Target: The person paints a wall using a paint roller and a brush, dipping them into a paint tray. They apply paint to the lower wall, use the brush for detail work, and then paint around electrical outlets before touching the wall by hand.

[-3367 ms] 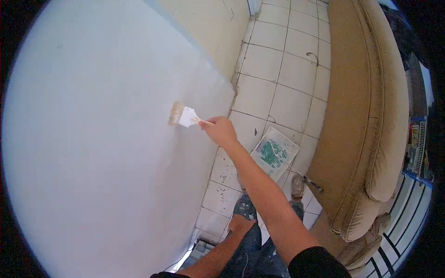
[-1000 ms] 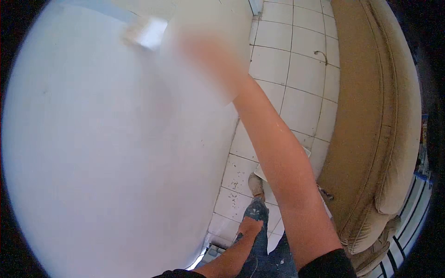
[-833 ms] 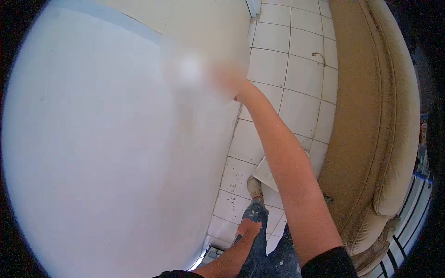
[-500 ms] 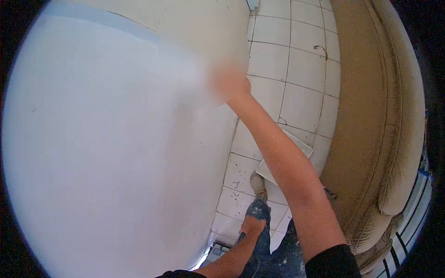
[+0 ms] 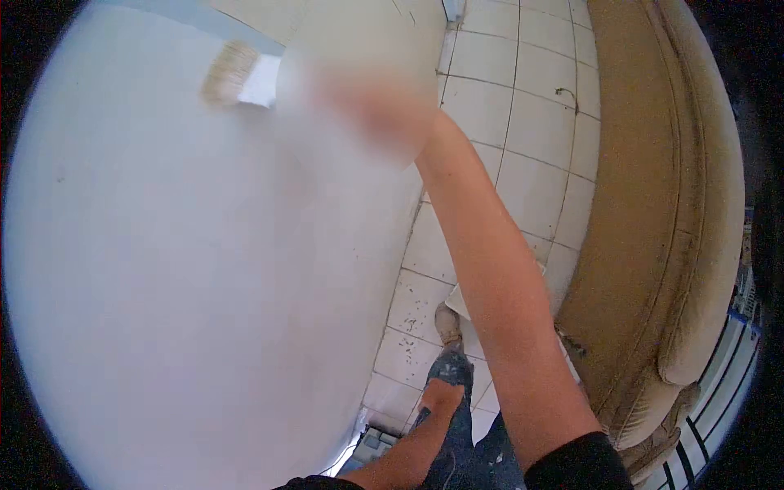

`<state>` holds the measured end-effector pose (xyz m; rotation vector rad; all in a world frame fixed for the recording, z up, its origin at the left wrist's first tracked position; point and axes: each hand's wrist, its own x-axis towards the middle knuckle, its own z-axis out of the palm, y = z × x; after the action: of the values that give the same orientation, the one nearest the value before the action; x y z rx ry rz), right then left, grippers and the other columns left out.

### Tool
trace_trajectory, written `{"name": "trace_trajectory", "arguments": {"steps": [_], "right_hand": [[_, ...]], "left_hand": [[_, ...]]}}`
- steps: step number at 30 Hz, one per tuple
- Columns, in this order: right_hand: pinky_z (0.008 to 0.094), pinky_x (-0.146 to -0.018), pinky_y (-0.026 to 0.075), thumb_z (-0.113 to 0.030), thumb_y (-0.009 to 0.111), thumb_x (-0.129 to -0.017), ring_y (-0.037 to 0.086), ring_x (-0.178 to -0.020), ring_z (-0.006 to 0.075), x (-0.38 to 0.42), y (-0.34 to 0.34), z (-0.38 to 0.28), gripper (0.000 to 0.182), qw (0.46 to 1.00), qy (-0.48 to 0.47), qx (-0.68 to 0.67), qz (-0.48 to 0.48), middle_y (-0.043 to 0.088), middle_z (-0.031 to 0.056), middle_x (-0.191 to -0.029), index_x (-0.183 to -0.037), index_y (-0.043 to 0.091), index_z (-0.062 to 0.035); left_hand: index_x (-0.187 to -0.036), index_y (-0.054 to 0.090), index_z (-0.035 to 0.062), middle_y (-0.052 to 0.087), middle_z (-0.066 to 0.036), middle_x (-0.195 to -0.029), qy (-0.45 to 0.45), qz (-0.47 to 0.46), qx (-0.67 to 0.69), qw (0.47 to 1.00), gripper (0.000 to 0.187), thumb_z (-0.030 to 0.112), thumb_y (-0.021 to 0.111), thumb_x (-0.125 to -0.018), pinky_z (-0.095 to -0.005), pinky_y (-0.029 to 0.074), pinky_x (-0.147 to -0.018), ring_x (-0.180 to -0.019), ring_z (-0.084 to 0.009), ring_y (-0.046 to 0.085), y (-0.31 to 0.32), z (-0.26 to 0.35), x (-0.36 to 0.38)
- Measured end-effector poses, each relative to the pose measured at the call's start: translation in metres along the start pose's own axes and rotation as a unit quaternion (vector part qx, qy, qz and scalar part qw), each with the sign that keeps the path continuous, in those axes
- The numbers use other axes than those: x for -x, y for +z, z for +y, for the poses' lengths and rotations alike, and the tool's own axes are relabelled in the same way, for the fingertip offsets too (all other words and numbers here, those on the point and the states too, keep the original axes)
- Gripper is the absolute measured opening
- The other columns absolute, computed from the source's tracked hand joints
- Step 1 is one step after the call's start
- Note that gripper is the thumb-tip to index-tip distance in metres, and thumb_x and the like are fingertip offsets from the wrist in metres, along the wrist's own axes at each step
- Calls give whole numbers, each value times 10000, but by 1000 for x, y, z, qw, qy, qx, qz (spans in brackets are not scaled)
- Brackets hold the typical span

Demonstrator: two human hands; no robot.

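Observation:
A wide paintbrush with pale bristles and a whitish ferrule lies against the white wall, just below a bluish-grey strip. My right hand is smeared, but it lines up with the brush and is closed on its handle, which I cannot make out. Down by my legs, my left hand rests on the knee of my paint-spotted jeans, lying flat with its fingertips hard to see.
White floor tiles run along the wall, with dark flakes near my shoe. A flat white slab lies partly behind my right arm. A brown sofa lines the right side.
My right hand has moved up and left along the wall, and the brush now shows clearly near the bluish strip. My left hand stays on the knee.

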<state>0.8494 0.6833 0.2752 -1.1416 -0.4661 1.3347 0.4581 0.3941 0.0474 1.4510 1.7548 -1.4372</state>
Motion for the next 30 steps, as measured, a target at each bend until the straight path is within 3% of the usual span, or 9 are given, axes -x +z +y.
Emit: {"name": "trace_trajectory", "arguments": {"steps": [5,8,11,14,17,19,22,28,30], "right_hand": [[283,-453,100,-520,722,-805,131,-455,91,-8,-32,62,459,992,112,22,59,213,-78,-509,-746,585,-86],[306,-411,220,-480,734,-795,303,-408,122,-20,-46,85,425,979,132,112,108,334,-36,-475,-792,629,-68],[396,-520,485,-394,723,-807,655,-608,257,-27,-49,103,378,871,48,393,292,668,137,-700,-848,704,-18],[447,-696,539,-354,693,-819,682,-874,353,-2,-28,78,360,820,50,440,363,693,213,-914,-863,703,3],[445,-700,533,-358,667,-837,672,-816,381,14,2,47,374,889,-32,362,277,688,215,-875,-864,694,15],[426,-645,511,-384,657,-847,646,-711,368,28,25,23,392,874,-136,377,276,676,207,-795,-804,698,4],[330,-489,361,-429,642,-880,448,-526,128,36,29,8,477,938,-248,183,156,465,23,-527,-627,604,-26],[277,-431,209,-461,605,-918,258,-450,60,7,58,50,462,963,-257,86,-4,330,-55,-513,-667,581,-74],[256,-419,193,-456,595,-927,246,-425,49,18,56,87,431,996,-79,15,-35,337,-60,-512,-709,580,-84]], "left_hand": [[-1298,501,-29,539,-212,-1326,16,21,-38,999,916,649,655,-702,-662,413,-937,-1195,-411,540,11,-1,-3],[-1298,489,-30,541,-203,-1326,9,14,-20,1000,851,550,671,-702,-686,392,-942,-1197,-399,542,-9,2,14],[-1295,478,-31,543,-199,-1323,11,12,-4,1000,797,456,688,-700,-714,368,-947,-1199,-389,543,-22,3,27],[-1282,495,-28,546,-200,-1320,47,44,-19,998,769,437,690,-702,-718,362,-951,-1202,-385,543,38,-15,-32],[-1283,503,-23,549,-201,-1318,45,2,0,999,791,462,703,-692,-712,363,-957,-1201,-387,543,30,-16,-25],[-1242,543,-20,585,-200,-1270,22,42,-18,999,783,493,725,-679,-590,421,-975,-1165,-371,573,29,-17,-15],[-1223,564,-18,599,-206,-1248,11,43,-8,999,791,515,741,-667,-559,451,-969,-1145,-372,587,18,-12,-4],[-1221,555,-43,596,-231,-1239,29,48,-4,998,848,573,714,-659,-589,461,-936,-1141,-396,583,36,-27,-25],[-1248,528,-48,580,-231,-1261,32,32,8,999,849,547,705,-669,-625,437,-936,-1155,-393,574,40,-29,-27]]}}
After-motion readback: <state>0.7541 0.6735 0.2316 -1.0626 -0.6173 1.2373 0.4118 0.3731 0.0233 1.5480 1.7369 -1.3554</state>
